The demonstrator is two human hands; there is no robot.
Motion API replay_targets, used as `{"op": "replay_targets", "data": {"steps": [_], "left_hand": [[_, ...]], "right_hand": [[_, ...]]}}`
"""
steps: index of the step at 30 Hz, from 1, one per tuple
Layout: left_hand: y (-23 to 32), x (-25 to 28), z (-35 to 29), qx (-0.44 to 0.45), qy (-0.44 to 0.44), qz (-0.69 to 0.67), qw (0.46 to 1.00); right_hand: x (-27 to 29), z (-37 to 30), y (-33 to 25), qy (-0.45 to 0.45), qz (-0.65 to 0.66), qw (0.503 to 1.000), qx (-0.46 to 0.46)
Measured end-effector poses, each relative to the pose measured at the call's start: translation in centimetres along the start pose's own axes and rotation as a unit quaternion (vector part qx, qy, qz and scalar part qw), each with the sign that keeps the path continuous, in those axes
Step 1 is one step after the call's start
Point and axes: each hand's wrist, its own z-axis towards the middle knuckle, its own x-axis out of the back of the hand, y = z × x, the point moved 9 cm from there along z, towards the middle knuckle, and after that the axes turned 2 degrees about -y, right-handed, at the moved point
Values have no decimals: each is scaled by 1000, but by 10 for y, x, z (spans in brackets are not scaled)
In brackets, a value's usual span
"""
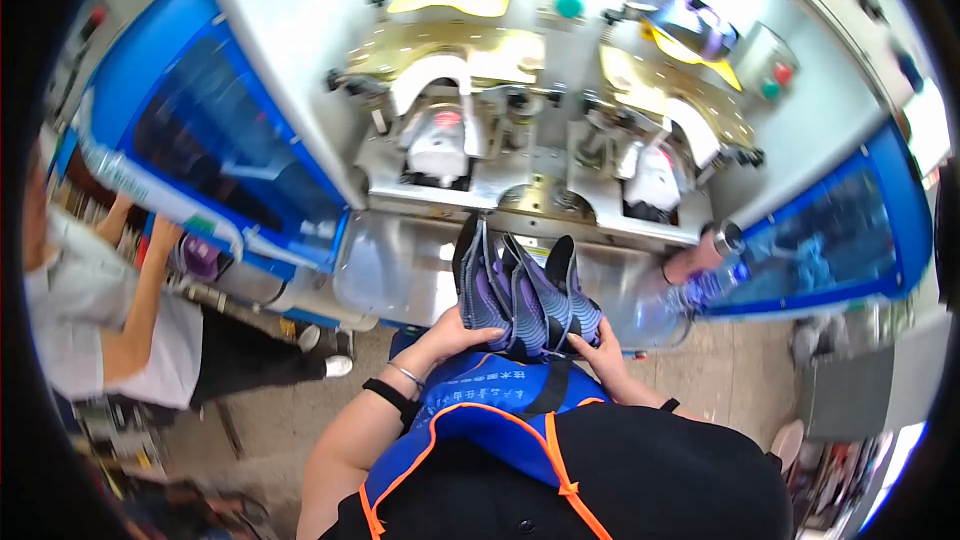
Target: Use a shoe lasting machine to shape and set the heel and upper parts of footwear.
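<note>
Several shoe uppers [530,295], dark with purple and grey-blue stripes, stand side by side as a bundle in front of my waist. On the bundle's left side my left hand [455,337] is closed, its thumb lying over the near end. My right hand [603,352] grips the right near corner, thumb also on top. Beyond the uppers is a two-station machine. A white form under a curved clamp stands at its left station [438,145], and a similar one at its right station [652,175].
Blue-framed window panels [225,130] flank the machine. A pink tumbler [700,255] and a clear bottle [708,288] stand at the right. Translucent bins [372,265] sit along the machine's front edge. At the left, a co-worker in a white shirt [150,340] reaches toward the blue panel.
</note>
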Motion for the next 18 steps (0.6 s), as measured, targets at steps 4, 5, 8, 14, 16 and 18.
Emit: {"op": "replay_targets", "data": {"steps": [4, 5, 8, 14, 16, 18], "left_hand": [[23, -10, 56, 7, -60, 1, 998], [28, -7, 61, -6, -69, 2, 998], [42, -7, 99, 14, -68, 40, 997], [23, 25, 113, -7, 124, 55, 991], [18, 23, 108, -22, 142, 15, 989], [14, 31, 102, -42, 166, -10, 985]], "right_hand": [[27, 15, -5, 57, 49, 997, -21], [21, 12, -11, 64, 65, 995, -29], [54, 22, -29, 174, -113, 974, 91], [89, 10, 27, 221, -2, 975, -12], [88, -3, 30, 244, 34, 969, -3], [87, -13, 33, 272, 77, 959, 21]]}}
